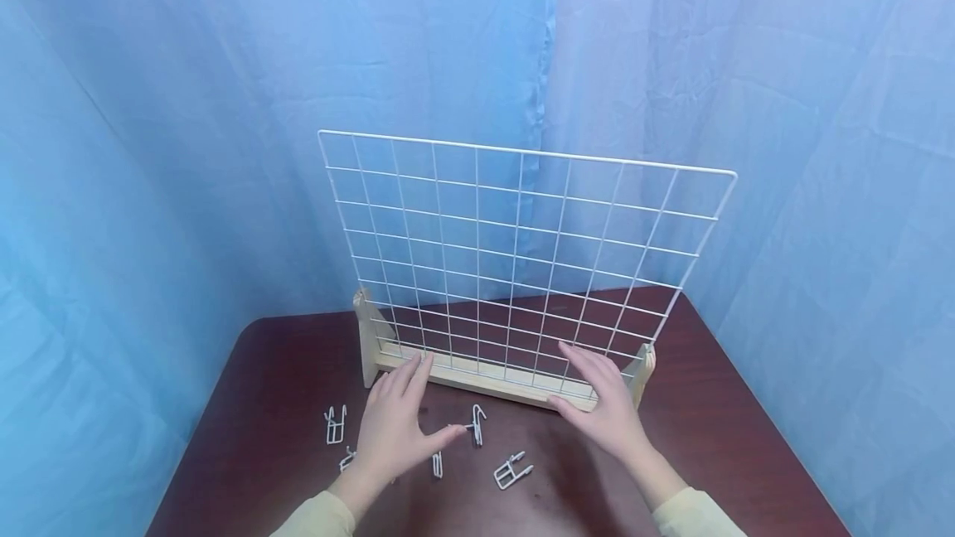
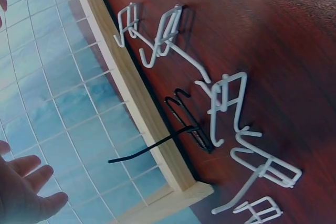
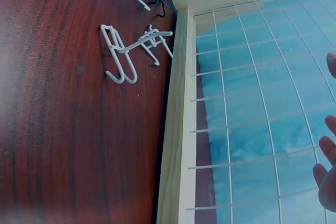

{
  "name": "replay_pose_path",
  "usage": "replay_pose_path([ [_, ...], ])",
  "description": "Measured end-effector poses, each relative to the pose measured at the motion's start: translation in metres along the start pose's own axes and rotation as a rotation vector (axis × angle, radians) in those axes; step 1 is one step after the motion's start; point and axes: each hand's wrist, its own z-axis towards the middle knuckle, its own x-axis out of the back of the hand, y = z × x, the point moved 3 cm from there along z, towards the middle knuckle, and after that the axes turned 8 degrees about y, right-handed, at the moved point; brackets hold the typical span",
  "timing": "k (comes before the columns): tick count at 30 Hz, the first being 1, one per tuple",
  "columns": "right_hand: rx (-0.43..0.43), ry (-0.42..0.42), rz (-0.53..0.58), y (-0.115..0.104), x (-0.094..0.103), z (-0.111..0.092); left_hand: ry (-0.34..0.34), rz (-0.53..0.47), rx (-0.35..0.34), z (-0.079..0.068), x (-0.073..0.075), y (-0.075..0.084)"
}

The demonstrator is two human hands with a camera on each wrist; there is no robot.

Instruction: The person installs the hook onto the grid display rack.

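Note:
A white wire grid panel point(image 1: 522, 153) stands upright in a pale wooden base point(image 1: 485, 379). My left hand point(image 1: 395, 425) hovers before the base's left part, fingers extended and thumb spread, holding nothing. On the other side, my right hand point(image 1: 604, 404) is held near the base's right end, its fingers apart and its palm bare. Several white wire hooks lie on the table in front, among them one hook point(image 1: 513, 471) between the hands and another hook point(image 1: 336, 425) at the left. A black hook point(image 2: 191, 129) shows by the base in the left wrist view; my left hand mostly hides it in the head view.
The dark reddish-brown table point(image 1: 731, 437) has a rounded far left corner. Light blue curtains point(image 1: 224, 106) hang behind it and along both sides. The base's end supports point(image 1: 368, 342) rise at either end of the grid.

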Motion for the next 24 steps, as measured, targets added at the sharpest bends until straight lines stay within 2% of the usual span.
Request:
replay_pose_path([
  [5, -0.039, 0.015, -0.005, 0.002, 0.009, -0.004, 0.0, -0.008, 0.013, -0.004, -0.001, -0.006],
  [12, -0.011, 0.084, 0.051, 0.006, 0.029, -0.007, 0.029, -0.016, 0.054, -0.007, 0.001, -0.016],
  [16, -0.04, 0.109, 0.078, -0.012, 0.048, -0.002, 0.037, -0.045, 0.098, -0.01, 0.005, -0.023],
  [18, -0.041, 0.123, 0.082, -0.012, 0.055, -0.001, 0.042, -0.075, 0.12, -0.011, 0.009, -0.026],
  [24, 0.005, 0.186, 0.112, 0.004, 0.07, -0.005, 0.075, -0.152, 0.174, -0.016, 0.016, -0.035],
])
